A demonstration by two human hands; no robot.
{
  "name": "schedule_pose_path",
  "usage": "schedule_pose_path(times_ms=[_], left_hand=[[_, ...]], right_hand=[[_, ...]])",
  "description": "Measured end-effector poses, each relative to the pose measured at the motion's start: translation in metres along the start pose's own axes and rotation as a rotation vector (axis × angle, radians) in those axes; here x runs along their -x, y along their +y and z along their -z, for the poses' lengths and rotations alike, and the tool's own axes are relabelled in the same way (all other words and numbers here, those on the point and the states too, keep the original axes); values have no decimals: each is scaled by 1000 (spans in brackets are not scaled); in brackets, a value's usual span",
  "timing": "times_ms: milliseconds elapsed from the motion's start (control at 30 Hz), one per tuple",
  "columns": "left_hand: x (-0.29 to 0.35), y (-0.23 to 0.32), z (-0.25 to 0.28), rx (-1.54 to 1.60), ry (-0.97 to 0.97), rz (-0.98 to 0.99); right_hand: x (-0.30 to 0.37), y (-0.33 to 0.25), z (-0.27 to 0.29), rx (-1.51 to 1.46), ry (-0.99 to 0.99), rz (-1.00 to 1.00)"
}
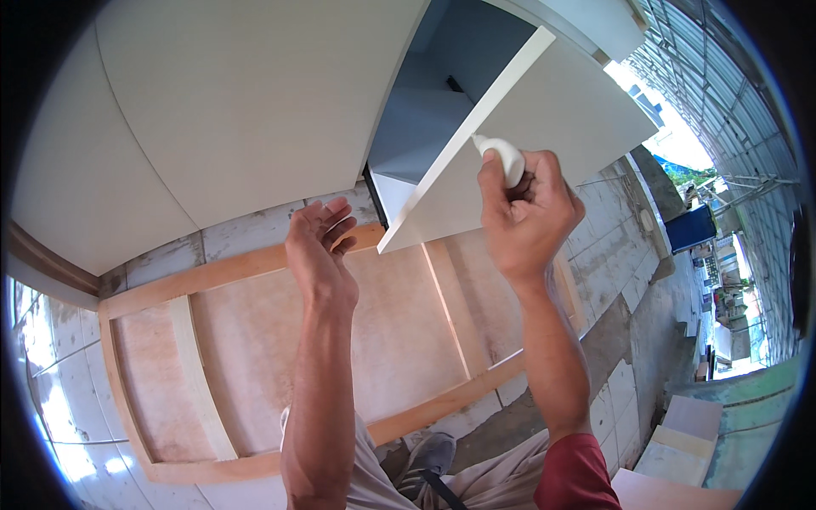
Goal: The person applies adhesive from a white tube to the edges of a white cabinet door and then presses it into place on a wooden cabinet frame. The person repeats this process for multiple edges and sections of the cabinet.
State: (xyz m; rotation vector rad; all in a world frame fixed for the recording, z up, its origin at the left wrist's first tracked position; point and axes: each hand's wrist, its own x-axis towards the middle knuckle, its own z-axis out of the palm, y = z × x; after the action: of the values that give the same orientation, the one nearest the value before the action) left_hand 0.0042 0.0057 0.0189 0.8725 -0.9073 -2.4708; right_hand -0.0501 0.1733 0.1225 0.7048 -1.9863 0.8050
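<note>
My right hand [537, 212] is closed around a small white squeeze bottle [510, 163] with a pointed nozzle. Its tip is at the pale edge [501, 89] of an opened cabinet door [569, 119]; whether it touches the edge, I cannot tell. To the left, my left hand [321, 255] is raised with nothing in it, its fingers loosely bent and apart. It hovers near the door's lower corner without touching it. Behind the door, a grey cabinet interior [425, 127] shows, with a dark hinge or fitting inside.
Large off-white cabinet panels [229, 102] fill the upper left. Below my hands, a wood-framed panel [246, 374] lies on the tiled floor [85, 374]. A dark blue container [690, 228] stands farther right. Flat boards [680, 438] lie at lower right. My shoe [433, 453] is beside the frame.
</note>
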Motion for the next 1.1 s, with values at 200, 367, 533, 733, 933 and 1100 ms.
schedule_pose_path(times_ms=[200, 367, 533, 733, 933, 1100], left_hand=[[2, 3, 0, 18, 6, -16], [-2, 2, 4, 20, -14, -30], [-10, 4, 2, -89, -159, -87], [-33, 7, -35, -379, -587, -286], [-34, -23, -45, -528, -671, -187], [-31, -22, -48, -597, -660, -231]], right_hand=[[32, 9, -21, -24, 18, 17], [56, 16, -35, -39, 12, -17], [80, 26, -50, -55, 14, -30], [104, 31, -66, -85, 24, -63], [129, 41, -79, -98, 18, -44], [150, 45, -85, -104, -14, -77]])
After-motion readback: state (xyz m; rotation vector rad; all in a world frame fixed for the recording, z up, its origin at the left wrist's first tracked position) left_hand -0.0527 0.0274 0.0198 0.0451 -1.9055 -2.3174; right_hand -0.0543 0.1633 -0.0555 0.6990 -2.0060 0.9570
